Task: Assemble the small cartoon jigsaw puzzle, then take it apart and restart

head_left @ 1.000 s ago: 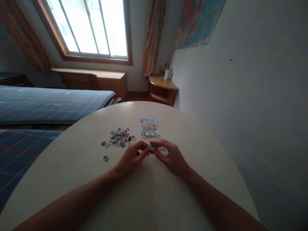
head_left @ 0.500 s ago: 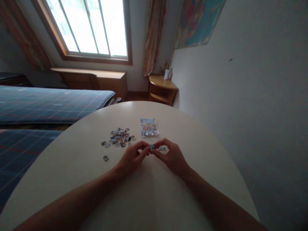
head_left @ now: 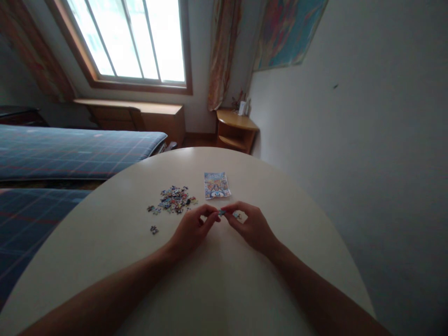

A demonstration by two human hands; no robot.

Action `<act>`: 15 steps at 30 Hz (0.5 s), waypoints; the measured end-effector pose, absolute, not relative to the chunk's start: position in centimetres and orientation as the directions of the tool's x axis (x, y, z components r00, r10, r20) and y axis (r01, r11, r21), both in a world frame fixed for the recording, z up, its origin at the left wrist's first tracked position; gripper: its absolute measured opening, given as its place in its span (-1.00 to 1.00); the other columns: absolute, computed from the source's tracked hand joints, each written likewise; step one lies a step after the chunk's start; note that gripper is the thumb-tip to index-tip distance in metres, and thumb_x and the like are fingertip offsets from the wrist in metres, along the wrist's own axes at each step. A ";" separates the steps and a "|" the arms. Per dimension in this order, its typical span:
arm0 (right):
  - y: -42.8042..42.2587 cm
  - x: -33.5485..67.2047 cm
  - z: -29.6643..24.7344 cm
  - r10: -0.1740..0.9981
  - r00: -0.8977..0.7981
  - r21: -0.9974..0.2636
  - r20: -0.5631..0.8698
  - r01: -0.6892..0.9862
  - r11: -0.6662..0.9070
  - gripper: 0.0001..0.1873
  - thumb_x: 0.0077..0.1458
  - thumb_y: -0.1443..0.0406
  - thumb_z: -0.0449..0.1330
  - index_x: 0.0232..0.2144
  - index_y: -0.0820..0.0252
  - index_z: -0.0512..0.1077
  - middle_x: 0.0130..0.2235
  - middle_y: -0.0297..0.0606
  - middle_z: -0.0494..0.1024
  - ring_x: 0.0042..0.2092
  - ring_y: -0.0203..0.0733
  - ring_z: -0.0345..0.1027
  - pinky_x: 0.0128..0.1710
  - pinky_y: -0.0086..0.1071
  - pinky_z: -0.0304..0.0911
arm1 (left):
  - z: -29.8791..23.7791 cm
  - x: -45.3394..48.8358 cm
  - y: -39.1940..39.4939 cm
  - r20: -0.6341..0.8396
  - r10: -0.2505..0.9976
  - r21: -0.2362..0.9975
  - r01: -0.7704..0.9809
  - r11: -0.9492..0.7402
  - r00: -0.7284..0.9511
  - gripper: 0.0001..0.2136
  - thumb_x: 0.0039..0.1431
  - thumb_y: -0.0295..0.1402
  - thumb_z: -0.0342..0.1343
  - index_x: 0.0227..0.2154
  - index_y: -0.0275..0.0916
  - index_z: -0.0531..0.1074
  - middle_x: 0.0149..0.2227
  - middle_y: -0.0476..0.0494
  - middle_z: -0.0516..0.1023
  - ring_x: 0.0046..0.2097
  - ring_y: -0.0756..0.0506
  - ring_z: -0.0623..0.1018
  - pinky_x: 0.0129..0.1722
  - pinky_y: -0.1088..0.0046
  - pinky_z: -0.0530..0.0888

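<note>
My left hand (head_left: 192, 229) and my right hand (head_left: 252, 227) meet fingertip to fingertip over the round white table (head_left: 210, 289). Both pinch a small bluish puzzle piece (head_left: 221, 213) between them. A second small piece (head_left: 237, 215) lies under the curled fingers of my right hand. To the left of my hands lies a heap of loose puzzle pieces (head_left: 174, 199). Just beyond my fingertips lies a colourful picture card (head_left: 216, 185). One stray piece (head_left: 153, 229) sits alone to the left.
A bed with a blue checked cover (head_left: 70, 151) stands left of the table. A wooden corner shelf (head_left: 236, 129) and a low wooden cabinet (head_left: 140, 115) stand under the window. The grey wall (head_left: 367, 116) runs close along the table's right side.
My hands have drawn slightly closer together and shifted a little away from me; the pinched piece has moved with them.
</note>
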State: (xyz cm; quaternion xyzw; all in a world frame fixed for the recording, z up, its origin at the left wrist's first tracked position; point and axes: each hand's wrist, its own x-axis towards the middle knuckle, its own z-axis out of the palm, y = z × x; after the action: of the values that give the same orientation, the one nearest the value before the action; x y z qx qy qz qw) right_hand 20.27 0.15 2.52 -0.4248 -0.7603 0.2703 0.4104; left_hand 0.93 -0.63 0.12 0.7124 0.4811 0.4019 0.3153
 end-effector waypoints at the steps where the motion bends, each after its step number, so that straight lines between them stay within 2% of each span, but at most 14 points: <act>1: 0.4 20.6 2.7 0.880 -0.297 -0.765 0.371 0.440 0.471 -0.82 0.08 0.35 0.22 -0.24 0.13 0.57 -0.29 -0.30 0.65 -0.24 -0.22 0.52 -0.15 -0.37 0.35 | 0.1 0.9 -0.7 0.314 0.921 0.785 0.483 -0.388 0.230 -0.82 0.28 -0.27 0.02 -0.25 -0.20 0.49 -0.28 -0.12 0.62 -0.28 -0.09 0.59 -0.30 0.39 0.50; 3: 1.0 21.7 3.2 0.906 -0.285 -0.767 0.312 0.487 0.417 -0.81 0.07 0.34 0.22 -0.25 0.13 0.59 -0.30 -0.30 0.65 -0.25 -0.21 0.52 -0.15 -0.36 0.35 | 0.2 0.8 -0.8 0.404 0.843 0.629 0.562 -0.538 0.355 -0.78 0.28 -0.30 0.02 -0.08 -0.17 0.47 -0.07 -0.18 0.59 -0.05 -0.16 0.55 -0.05 0.24 0.48; 4: 1.4 22.3 3.4 0.921 -0.282 -0.761 0.271 0.522 0.384 -0.81 0.06 0.34 0.22 -0.26 0.14 0.60 -0.31 -0.30 0.66 -0.25 -0.20 0.53 -0.15 -0.36 0.35 | 0.3 0.8 -0.9 0.421 0.790 0.538 0.578 -0.613 0.446 -0.71 0.27 -0.30 0.04 0.02 -0.16 0.42 0.06 -0.20 0.52 0.08 -0.19 0.48 0.08 0.16 0.41; 7: 2.8 24.3 3.3 0.957 -0.240 -0.725 0.160 0.629 0.279 -0.79 0.05 0.33 0.19 -0.27 0.16 0.61 -0.30 -0.25 0.67 -0.26 -0.17 0.54 -0.18 -0.35 0.36 | 0.4 1.0 -1.1 0.311 0.673 0.345 0.581 -0.738 0.671 -0.48 0.25 -0.25 0.06 0.26 -0.14 0.19 0.33 -0.17 0.19 0.33 -0.26 0.18 0.28 0.03 0.17; 9: 3.7 25.3 2.9 0.970 -0.224 -0.698 0.094 0.680 0.224 -0.76 0.04 0.35 0.18 -0.26 0.18 0.62 -0.28 -0.23 0.67 -0.25 -0.16 0.54 -0.18 -0.35 0.36 | 0.4 1.1 -1.2 0.216 0.651 0.294 0.587 -0.754 0.728 -0.42 0.26 -0.20 0.04 0.31 -0.16 0.10 0.38 -0.14 0.08 0.38 -0.26 0.07 0.33 0.02 0.07; 11: 4.2 26.0 2.4 0.977 -0.213 -0.674 0.032 0.717 0.178 -0.75 0.03 0.35 0.18 -0.26 0.18 0.62 -0.27 -0.21 0.68 -0.25 -0.15 0.55 -0.18 -0.35 0.36 | 0.3 1.1 -1.1 0.155 0.643 0.279 0.592 -0.756 0.750 -0.40 0.28 -0.14 0.00 0.33 -0.16 0.06 0.39 -0.13 0.06 0.39 -0.24 0.02 0.35 0.04 0.01; 15: 4.3 26.2 1.9 0.976 -0.212 -0.650 -0.038 0.748 0.137 -0.74 0.05 0.34 0.17 -0.24 0.19 0.62 -0.27 -0.19 0.68 -0.27 -0.15 0.55 -0.20 -0.36 0.37 | 0.2 0.9 -1.0 0.117 0.639 0.273 0.594 -0.757 0.760 -0.39 0.31 -0.07 -0.07 0.34 -0.16 0.02 0.39 -0.12 0.04 0.39 -0.22 0.02 0.35 0.08 -0.03</act>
State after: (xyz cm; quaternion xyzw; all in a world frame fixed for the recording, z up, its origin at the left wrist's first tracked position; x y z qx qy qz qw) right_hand 26.21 4.34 1.92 -0.5936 -0.7260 0.2812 0.2035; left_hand 0.92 -1.04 0.20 0.9317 0.3307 0.1021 0.1103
